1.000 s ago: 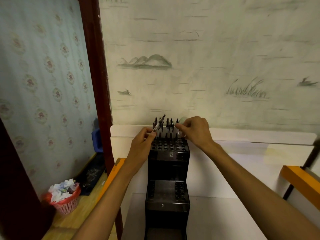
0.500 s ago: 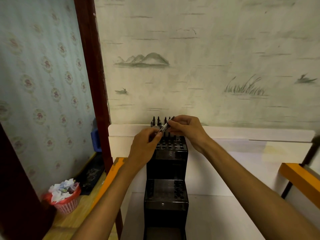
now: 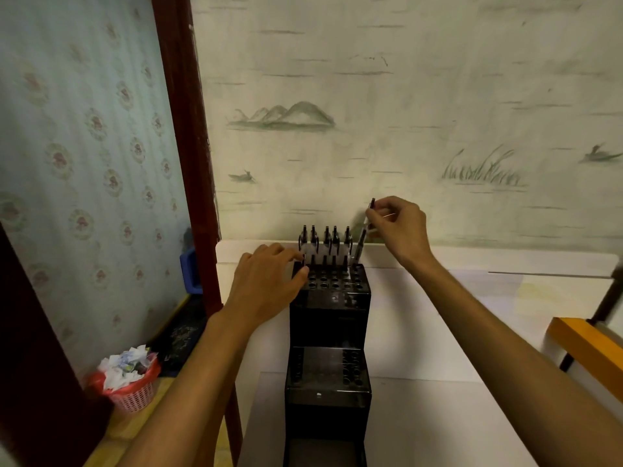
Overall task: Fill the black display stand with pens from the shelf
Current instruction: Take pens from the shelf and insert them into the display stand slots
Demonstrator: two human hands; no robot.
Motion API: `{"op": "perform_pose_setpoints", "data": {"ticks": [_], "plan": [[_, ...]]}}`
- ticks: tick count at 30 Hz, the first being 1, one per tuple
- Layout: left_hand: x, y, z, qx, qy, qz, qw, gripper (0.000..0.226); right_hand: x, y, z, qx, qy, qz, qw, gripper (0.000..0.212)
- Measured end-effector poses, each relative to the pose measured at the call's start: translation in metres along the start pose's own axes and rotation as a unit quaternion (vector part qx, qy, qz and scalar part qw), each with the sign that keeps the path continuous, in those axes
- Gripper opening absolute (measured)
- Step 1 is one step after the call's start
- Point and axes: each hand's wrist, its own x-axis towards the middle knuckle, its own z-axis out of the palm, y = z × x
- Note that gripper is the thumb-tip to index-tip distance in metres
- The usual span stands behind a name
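A pen is held over the top tier of a black stepped display stand.

At the bottom centre of the frame the display stand [image 3: 328,332] is seen rising in steps on a white table [image 3: 438,382], its lower tiers showing rows of unfilled holes. In the lower left a red basket [image 3: 129,389] of crumpled paper is set on the floor. Further up, the left hand [image 3: 266,284] is rested on the stand's top left corner, fingers loosely bent, holding nothing. A row of pens [image 3: 325,241] is stood upright at the back of the top tier. Just right of them a single pen [image 3: 365,230] is pinched, tilted, by the right hand [image 3: 399,227], its lower end at the rear right corner.
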Motion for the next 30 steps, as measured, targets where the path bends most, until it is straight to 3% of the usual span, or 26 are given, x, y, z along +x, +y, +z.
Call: {"op": "perform_pose_setpoints", "data": {"ticks": [12,19,30], "plan": [[-0.004,-0.003,0.002,-0.024,-0.014,-0.005,1.000,0.033,-0.016,0.007,0.014,-0.139,-0.074,-0.058,0.986,0.018],[-0.006,-0.003,0.005,-0.033,-0.017,-0.004,0.999,0.029,-0.022,0.005,0.012,-0.203,-0.060,-0.088,0.973,0.018],[-0.012,-0.002,0.006,-0.065,-0.028,0.002,0.998,0.026,-0.032,0.009,0.006,-0.242,-0.073,-0.043,0.967,0.021]]}}
